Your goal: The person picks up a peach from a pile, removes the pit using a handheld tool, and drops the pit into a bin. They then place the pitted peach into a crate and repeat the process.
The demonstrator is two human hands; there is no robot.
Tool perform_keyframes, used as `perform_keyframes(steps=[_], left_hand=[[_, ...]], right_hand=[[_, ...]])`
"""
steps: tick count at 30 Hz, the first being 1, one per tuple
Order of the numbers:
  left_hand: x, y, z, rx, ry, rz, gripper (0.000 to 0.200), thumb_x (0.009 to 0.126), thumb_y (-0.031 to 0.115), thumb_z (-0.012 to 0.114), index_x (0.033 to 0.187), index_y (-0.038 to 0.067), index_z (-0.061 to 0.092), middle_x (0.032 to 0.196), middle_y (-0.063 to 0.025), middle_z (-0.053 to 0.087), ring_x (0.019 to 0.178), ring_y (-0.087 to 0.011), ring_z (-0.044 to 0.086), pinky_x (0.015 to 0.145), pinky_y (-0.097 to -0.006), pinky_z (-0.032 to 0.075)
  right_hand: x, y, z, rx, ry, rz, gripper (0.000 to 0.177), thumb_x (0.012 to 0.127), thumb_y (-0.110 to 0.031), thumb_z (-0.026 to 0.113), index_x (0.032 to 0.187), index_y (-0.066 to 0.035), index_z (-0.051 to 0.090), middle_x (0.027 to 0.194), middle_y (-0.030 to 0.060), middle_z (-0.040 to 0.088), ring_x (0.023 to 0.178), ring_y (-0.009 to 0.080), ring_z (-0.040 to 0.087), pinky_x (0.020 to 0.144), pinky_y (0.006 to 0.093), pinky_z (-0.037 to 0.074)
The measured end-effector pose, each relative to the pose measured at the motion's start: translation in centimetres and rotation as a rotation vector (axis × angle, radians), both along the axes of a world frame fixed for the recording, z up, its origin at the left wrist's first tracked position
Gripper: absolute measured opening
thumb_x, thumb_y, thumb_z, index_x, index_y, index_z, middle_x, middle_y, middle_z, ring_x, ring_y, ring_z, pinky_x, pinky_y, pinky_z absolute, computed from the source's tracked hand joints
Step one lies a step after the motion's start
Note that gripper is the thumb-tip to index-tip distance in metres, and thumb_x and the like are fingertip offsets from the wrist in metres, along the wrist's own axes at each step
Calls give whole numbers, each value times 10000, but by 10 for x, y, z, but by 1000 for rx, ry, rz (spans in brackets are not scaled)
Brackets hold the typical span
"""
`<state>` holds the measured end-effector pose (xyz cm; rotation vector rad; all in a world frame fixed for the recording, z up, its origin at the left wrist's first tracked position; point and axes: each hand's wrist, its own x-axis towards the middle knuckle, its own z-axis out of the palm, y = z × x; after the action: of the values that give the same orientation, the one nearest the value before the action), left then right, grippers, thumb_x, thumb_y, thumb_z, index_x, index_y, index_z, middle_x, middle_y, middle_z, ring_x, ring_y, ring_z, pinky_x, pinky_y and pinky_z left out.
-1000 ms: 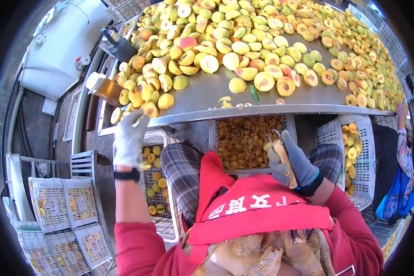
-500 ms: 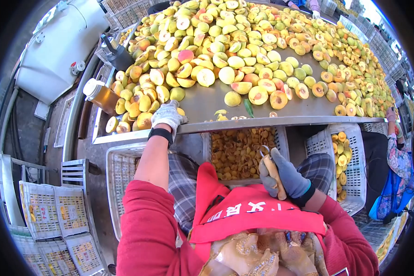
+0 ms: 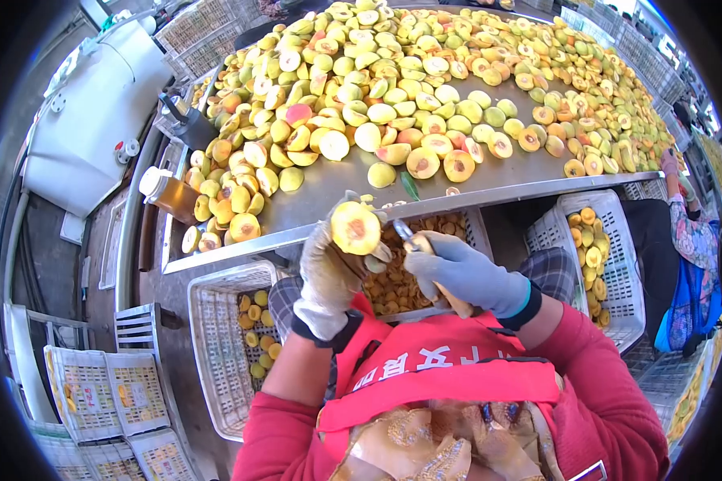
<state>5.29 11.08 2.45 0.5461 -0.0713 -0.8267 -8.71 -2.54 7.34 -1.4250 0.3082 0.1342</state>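
Note:
In its pale work glove, my left hand (image 3: 329, 276) grips a peach half (image 3: 355, 228), cut face up with a reddish-brown centre. My right hand (image 3: 477, 276), gloved in grey, is closed around the wooden handle of a pitting knife (image 3: 414, 238). The knife's metal end points toward the peach half, a small gap apart. Both hands are above a crate of brown pits and scraps (image 3: 393, 289), just in front of the metal table edge (image 3: 489, 200). A large heap of halved peaches (image 3: 377, 88) covers much of the table.
Left of my legs stands a white crate (image 3: 208, 353) with some peach halves; another crate (image 3: 622, 264) at right holds more. A jar of amber liquid (image 3: 168, 195) and a dark grey container (image 3: 191, 124) stand at the table's left edge. A co-worker's floral sleeve (image 3: 692, 240) shows at far right.
My left hand has come back from the table edge toward my body, now with a peach half in it. My right hand has raised the pitting knife and turned it toward the peach.

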Motion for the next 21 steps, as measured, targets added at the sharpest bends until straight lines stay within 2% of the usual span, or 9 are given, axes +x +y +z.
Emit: perform_keyframes(steps=[1, 4, 5, 8, 12, 15, 17, 20, 21], left_hand=[[-6, -1, -6, 65, -114, -24, 545, 893, 413, 475, 1315, 73, 416, 1148, -139, 562, 975, -256, 588, 862, -379, 483], [-19, 3, -7, 23, -166, -110, 543, 909, 436, 450, 1318, 80, 415, 1110, -127, 569, 964, -242, 583, 860, -366, 480], [-24, 0, -7, 69, -238, -58, 549, 913, 457, 445, 1308, 77, 421, 1085, -117, 566, 963, -223, 573, 859, -351, 476], [-33, -2, -9, 99, -340, -39, 553, 909, 478, 450, 1283, 71, 438, 1068, -117, 563, 967, -216, 564, 858, -344, 472], [-37, -6, -14, 175, -516, 51, 529, 910, 472, 475, 1237, 56, 468, 1068, -113, 561, 973, -198, 556, 838, -325, 471], [-43, -11, -14, 313, -680, 154, 649, 867, 553, 490, 1258, 36, 452, 1058, -97, 588, 952, -178, 559, 825, -314, 459], [-45, -11, -11, 310, -687, 139, 649, 864, 550, 496, 1239, 21, 464, 1023, -114, 599, 937, -187, 568, 819, -320, 467], [-43, -8, -4, 280, -680, 52, 542, 894, 459, 511, 1198, 11, 500, 996, -117, 615, 910, -182, 585, 795, -305, 479], [-42, -6, -2, 266, -676, 12, 488, 909, 414, 516, 1183, 10, 515, 991, -114, 620, 899, -178, 592, 785, -296, 483]], right_hand=[[2, 3, -1, -52, -11, 8, 254, 884, -300, 555, 956, -57, 543, 650, 16, 528, 555, 81, 490, 485, 219, 401], [4, 10, -11, -208, -43, 39, 326, 890, -320, 559, 1027, -24, 556, 745, 40, 577, 612, 107, 536, 554, 261, 449], [2, 11, -13, -199, -57, 19, 341, 896, -334, 549, 1022, -17, 564, 774, 54, 586, 647, 117, 549, 579, 287, 460], [1, 11, -21, -262, -5, 30, 331, 898, -335, 543, 1014, -27, 573, 749, 55, 574, 638, 112, 541, 568, 279, 456], [-1, 14, -19, -173, -28, 29, 331, 897, -336, 539, 1007, -25, 567, 724, 53, 561, 637, 110, 547, 561, 275, 460], [-3, 21, -16, -20, 28, 33, 323, 897, -335, 533, 1002, -31, 567, 707, 44, 556, 615, 104, 550, 538, 264, 456], [-4, 24, -14, 22, 58, 46, 313, 899, -334, 528, 996, -40, 571, 701, 38, 557, 587, 104, 552, 516, 254, 451], [-6, 28, -22, -289, -104, 39, 307, 903, -327, 513, 991, -37, 566, 684, 29, 553, 521, 119, 547, 466, 252, 444], [-7, 27, -20, -240, -46, 79, 313, 902, -332, 509, 977, -33, 561, 677, 32, 553, 506, 125, 544, 455, 255, 445]])
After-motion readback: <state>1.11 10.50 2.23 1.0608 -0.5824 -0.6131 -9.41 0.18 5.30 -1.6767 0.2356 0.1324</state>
